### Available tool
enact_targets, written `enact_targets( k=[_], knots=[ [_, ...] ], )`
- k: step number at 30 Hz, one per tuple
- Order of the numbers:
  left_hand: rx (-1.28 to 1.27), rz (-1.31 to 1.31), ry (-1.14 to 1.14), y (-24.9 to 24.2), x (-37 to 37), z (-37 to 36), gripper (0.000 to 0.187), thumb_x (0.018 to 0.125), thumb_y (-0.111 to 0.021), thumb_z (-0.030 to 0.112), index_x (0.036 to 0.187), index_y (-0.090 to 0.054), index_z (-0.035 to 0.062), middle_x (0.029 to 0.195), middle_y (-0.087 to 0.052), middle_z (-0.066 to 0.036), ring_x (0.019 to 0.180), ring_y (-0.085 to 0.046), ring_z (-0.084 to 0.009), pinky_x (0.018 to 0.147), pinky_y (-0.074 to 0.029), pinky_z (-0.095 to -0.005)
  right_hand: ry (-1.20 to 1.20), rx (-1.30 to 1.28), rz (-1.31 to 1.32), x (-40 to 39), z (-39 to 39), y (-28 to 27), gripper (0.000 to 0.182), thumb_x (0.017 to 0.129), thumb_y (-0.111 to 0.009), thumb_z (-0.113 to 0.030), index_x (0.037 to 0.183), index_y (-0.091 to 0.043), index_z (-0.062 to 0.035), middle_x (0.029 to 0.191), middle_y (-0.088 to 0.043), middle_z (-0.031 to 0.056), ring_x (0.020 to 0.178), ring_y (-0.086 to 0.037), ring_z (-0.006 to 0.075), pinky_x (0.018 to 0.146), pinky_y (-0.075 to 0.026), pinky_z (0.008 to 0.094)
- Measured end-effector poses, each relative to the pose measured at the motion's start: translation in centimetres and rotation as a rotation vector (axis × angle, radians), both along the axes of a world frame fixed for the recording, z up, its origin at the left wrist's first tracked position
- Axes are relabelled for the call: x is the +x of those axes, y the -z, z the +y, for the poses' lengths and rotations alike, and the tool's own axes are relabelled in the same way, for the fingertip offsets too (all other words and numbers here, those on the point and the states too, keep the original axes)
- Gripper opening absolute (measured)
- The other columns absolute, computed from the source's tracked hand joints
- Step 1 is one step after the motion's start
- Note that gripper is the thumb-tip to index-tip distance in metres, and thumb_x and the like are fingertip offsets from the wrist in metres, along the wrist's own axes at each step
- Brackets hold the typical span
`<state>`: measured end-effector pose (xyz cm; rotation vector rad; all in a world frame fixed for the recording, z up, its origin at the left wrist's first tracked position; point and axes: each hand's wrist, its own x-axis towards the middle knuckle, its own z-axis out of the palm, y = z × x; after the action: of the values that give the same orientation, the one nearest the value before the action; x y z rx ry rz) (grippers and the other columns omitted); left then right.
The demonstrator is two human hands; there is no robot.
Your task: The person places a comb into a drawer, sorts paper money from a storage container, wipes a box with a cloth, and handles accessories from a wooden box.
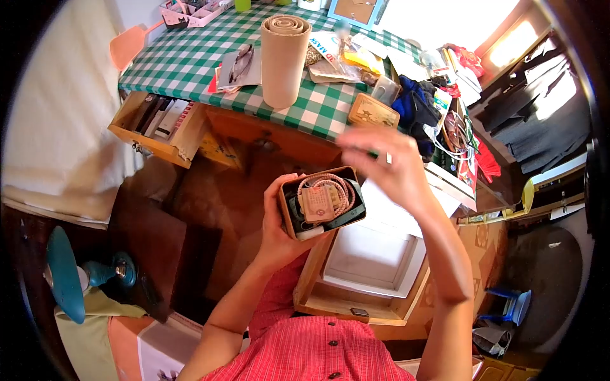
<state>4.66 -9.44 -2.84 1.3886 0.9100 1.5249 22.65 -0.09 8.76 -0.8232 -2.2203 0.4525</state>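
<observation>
My left hand (273,230) grips a small open box (291,221) from its left side, holding it up in front of me. Inside the box lies a coiled pink-and-white braided cord (347,193) around a pale pink block (317,204) with printed markings. Darker items line the box beneath them. My right hand (393,166), with a ring on one finger, is raised just beyond the box's upper right corner, near the table edge. Its fingers are bent and blurred by motion. Just past it, a tan decorated lid-like piece (373,112) lies on the checked tablecloth (210,47).
A rolled beige sheet (286,63) stands upright at the table's front edge. An open drawer (152,134) with books juts out at left. Below my right arm, another open drawer (356,310) holds a white frame-like tray (372,263). A teal lamp (67,273) is at lower left.
</observation>
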Motion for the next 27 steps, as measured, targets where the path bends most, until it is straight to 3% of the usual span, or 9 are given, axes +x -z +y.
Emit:
enact_targets(
  k=[2, 4, 8, 11, 17, 20, 22, 23, 27],
  knots=[
    [0.015, 0.022, -0.02, -0.1, 0.2, -0.1, 0.096, 0.061, -0.086, 0.004, 0.136, -0.027, 0.0129, 0.132, -0.039, -0.01, 0.122, -0.045, -0.023, 0.101, -0.044, -0.0368, -0.092, -0.133, -0.047, -0.7, -3.8, -0.8, 0.023, 0.077, -0.073, -0.01, 0.098, -0.069, -0.0043, 0.097, -0.069, 0.0096, 0.092, -0.065, 0.0264, 0.083, -0.053, 0.0364],
    [-0.047, -0.065, 0.024, -0.4, 0.4, -0.3, 0.095, 0.061, -0.086, 0.005, 0.135, -0.027, 0.0129, 0.131, -0.04, -0.01, 0.12, -0.047, -0.0223, 0.1, -0.044, -0.0358, -0.108, -0.119, -0.104, -1.2, -5.9, -0.8, 0.028, 0.073, -0.076, -0.009, 0.1, -0.069, -0.0049, 0.1, -0.068, 0.011, 0.096, -0.064, 0.0271, 0.084, -0.052, 0.0357],
    [-0.056, 0.01, 0.021, -0.7, 0.5, -1.1, 0.094, 0.062, -0.086, 0.006, 0.135, -0.027, 0.0126, 0.13, -0.042, -0.01, 0.118, -0.048, -0.022, 0.1, -0.043, -0.0352, -0.035, -0.045, -0.156, -1.2, -7.0, -0.5, 0.03, 0.073, -0.075, -0.008, 0.102, -0.068, -0.0043, 0.099, -0.068, 0.0125, 0.094, -0.064, 0.0298, 0.084, -0.052, 0.0367],
    [-0.03, 0.059, 0.0, -0.8, 0.6, -1.8, 0.095, 0.061, -0.087, 0.007, 0.135, -0.027, 0.0123, 0.129, -0.042, -0.009, 0.118, -0.048, -0.0216, 0.1, -0.043, -0.0351, -0.108, -0.055, -0.111, -0.8, -7.3, -0.8, 0.031, 0.075, -0.072, -0.004, 0.106, -0.066, -0.0031, 0.099, -0.068, 0.0135, 0.091, -0.065, 0.0313, 0.081, -0.053, 0.0366],
    [0.004, -0.005, 0.02, -0.7, 0.6, -2.6, 0.097, 0.059, -0.087, 0.007, 0.136, -0.028, 0.0116, 0.131, -0.041, -0.009, 0.122, -0.045, -0.0221, 0.103, -0.041, -0.0366, 0.016, -0.076, -0.112, -0.3, -8.2, -1.5, 0.032, 0.078, -0.062, 0.006, 0.109, -0.064, -0.0007, 0.098, -0.068, 0.0155, 0.087, -0.067, 0.0302, 0.077, -0.054, 0.0323],
    [-0.001, -0.064, 0.053, -0.8, 0.5, -3.0, 0.099, 0.057, -0.088, 0.004, 0.136, -0.028, 0.0083, 0.133, -0.039, -0.011, 0.125, -0.043, -0.0241, 0.105, -0.037, -0.0351, 0.088, -0.07, -0.088, -0.2, -8.6, -1.4, 0.023, 0.085, -0.059, 0.001, 0.107, -0.059, -0.0001, 0.093, -0.067, 0.0142, 0.085, -0.067, 0.0275, 0.075, -0.055, 0.0342],
    [0.041, -0.087, 0.073, -1.0, 0.4, -3.2, 0.099, 0.057, -0.087, 0.003, 0.136, -0.028, 0.0082, 0.134, -0.038, -0.011, 0.128, -0.042, -0.0248, 0.107, -0.036, -0.0358, 0.209, -0.209, 0.301, -0.5, -8.7, -0.8, 0.014, 0.088, -0.056, 0.004, 0.101, -0.058, -0.0014, 0.092, -0.066, 0.011, 0.079, -0.067, 0.0193, 0.071, -0.055, 0.0305],
    [0.042, -0.087, 0.074, -1.1, 0.4, -3.2, 0.099, 0.057, -0.087, 0.003, 0.136, -0.028, 0.0082, 0.134, -0.038, -0.011, 0.128, -0.042, -0.0248, 0.107, -0.036, -0.0358, 0.253, -0.247, 0.289, -0.1, -8.8, -1.0, 0.01, 0.091, -0.054, 0.005, 0.097, -0.056, -0.0021, 0.094, -0.064, 0.0086, 0.077, -0.065, 0.0141, 0.07, -0.056, 0.0282],
    [0.089, -0.113, 0.111, -1.2, 0.5, -3.4, 0.1, 0.056, -0.087, 0.002, 0.136, -0.027, 0.0082, 0.136, -0.035, -0.011, 0.131, -0.039, -0.0257, 0.109, -0.034, -0.0365, 0.157, -0.372, 0.33, 1.7, -8.3, -0.6, 0.01, 0.093, -0.05, 0.004, 0.095, -0.059, 0.0015, 0.095, -0.063, 0.0079, 0.081, -0.063, 0.0113, 0.072, -0.054, 0.0258]
  ],
)
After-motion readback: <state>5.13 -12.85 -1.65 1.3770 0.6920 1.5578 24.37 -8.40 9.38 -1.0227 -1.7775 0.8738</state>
